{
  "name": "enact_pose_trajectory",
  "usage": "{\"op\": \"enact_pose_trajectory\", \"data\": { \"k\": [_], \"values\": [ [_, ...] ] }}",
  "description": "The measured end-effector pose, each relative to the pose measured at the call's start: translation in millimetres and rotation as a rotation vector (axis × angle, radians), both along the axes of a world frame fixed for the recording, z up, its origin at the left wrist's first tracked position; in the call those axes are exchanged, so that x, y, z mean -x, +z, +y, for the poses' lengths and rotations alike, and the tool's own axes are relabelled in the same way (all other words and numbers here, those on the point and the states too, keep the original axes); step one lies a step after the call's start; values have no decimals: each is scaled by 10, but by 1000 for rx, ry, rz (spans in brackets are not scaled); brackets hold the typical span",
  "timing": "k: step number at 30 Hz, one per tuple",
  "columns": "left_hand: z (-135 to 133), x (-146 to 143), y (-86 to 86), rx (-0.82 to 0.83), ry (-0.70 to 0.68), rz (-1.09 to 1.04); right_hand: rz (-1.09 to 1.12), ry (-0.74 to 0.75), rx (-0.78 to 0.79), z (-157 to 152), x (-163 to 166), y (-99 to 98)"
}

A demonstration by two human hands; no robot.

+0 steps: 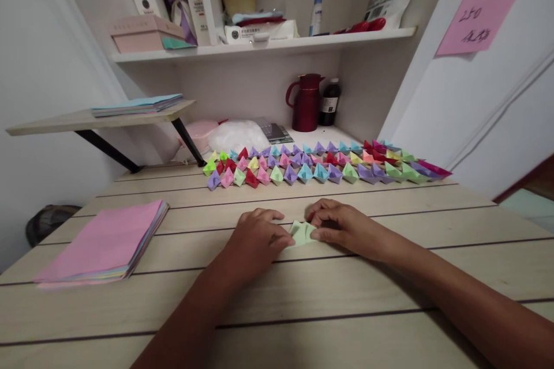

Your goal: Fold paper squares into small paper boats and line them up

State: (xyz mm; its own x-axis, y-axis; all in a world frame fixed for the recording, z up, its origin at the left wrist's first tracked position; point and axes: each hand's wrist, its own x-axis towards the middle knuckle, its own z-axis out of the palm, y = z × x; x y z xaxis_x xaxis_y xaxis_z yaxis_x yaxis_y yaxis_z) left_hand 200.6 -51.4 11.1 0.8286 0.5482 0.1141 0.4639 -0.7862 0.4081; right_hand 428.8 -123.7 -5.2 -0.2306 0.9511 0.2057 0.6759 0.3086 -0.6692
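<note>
A small piece of pale green folded paper [302, 233] is held low over the wooden table, between my two hands. My left hand [258, 234] pinches its left edge with the thumb and fingers. From the other side, my right hand [335, 223] grips the right edge, thumb in front and fingers curled behind. Creases and a raised fold show in the middle of the paper; its ends are hidden by my fingers. Behind my hands stand rows of small folded paper boats [305, 173] in many colours.
A stack of coloured paper [104, 242], pink on top, lies at left. More sheets [137, 105] rest on a small raised shelf [52, 121]. At the back stand a red jug [306, 102] and a dark bottle [330, 102]. A pink note [481, 16] hangs at right.
</note>
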Motion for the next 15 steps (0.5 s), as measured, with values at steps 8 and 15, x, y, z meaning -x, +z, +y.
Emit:
{"op": "enact_pose_trajectory", "data": {
  "k": [8,15],
  "values": [
    [37,-72,-136,9,62,-96,-75,-84,-40,7,62,10],
    [-3,-78,-126,12,66,-85,-173,-118,-75,18,72,-41]
  ]
}}
